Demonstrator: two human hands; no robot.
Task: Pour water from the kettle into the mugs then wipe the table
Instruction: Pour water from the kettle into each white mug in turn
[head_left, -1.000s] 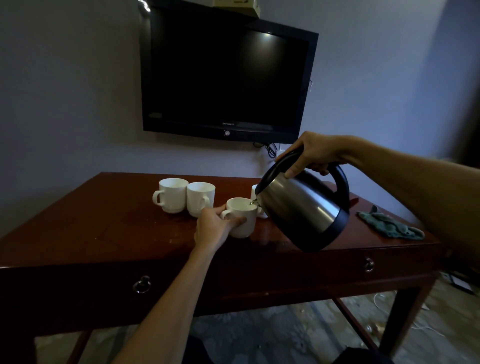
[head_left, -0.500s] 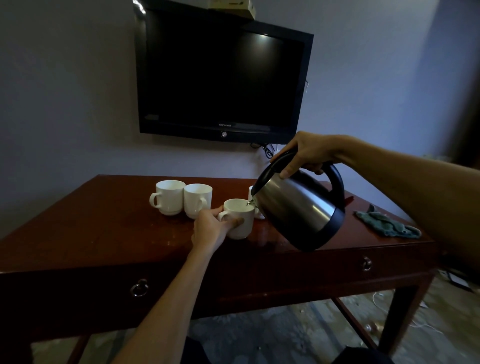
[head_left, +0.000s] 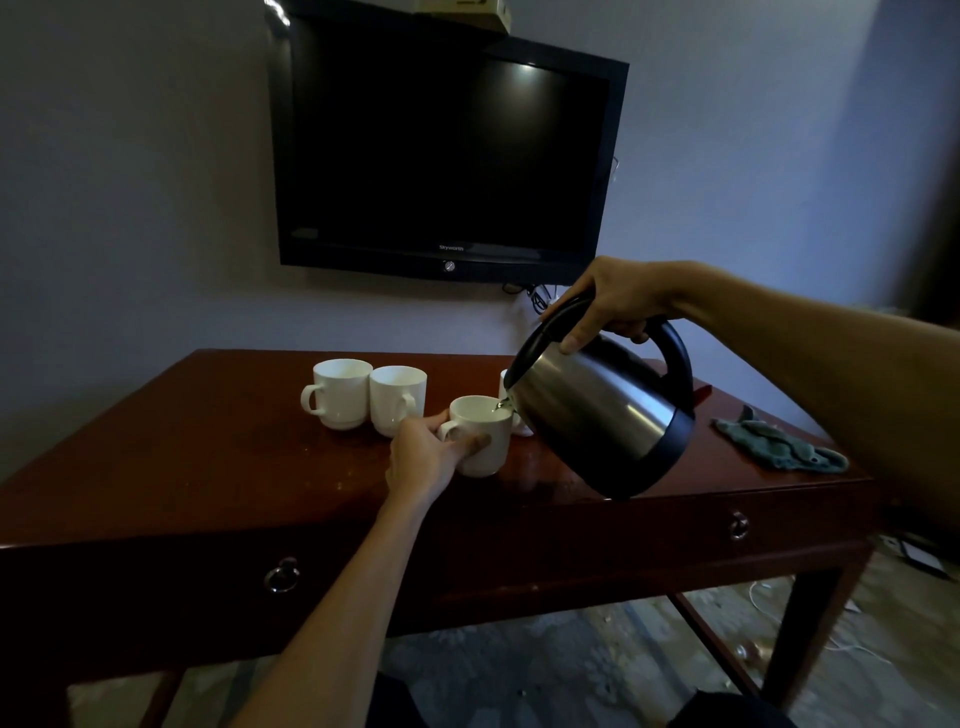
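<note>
The right hand (head_left: 618, 296) is wrapped round the black handle of the brushed-steel electric kettle with black lid and base (head_left: 597, 410), thumb lying along the lid edge, and holds it tilted with the spout dipped over the rim of the near white ceramic mug (head_left: 480, 436). The left hand (head_left: 421, 457) grips that mug on its handle side, fingers curled round the front of the wall, while the mug stands on the table top.

The black flat-screen television (head_left: 441, 150) hangs dark on the pale wall above. Below it, the dark reddish-brown wooden table with two ring-pull drawers (head_left: 182, 467) carries everything else, and a patterned carpet shows under it. The kettle hangs above the table's middle-right, its base off the surface.

A crumpled grey-green cloth (head_left: 779, 449) lies near the right edge, well apart from the mugs. Two more white mugs stand touching side by side behind the held one: the left rear mug (head_left: 337, 392) with its handle pointing left and the second rear mug (head_left: 397, 397) beside it. A fourth white mug (head_left: 506, 387) is mostly hidden behind the kettle's spout. Whether water sits in any mug cannot be told.
</note>
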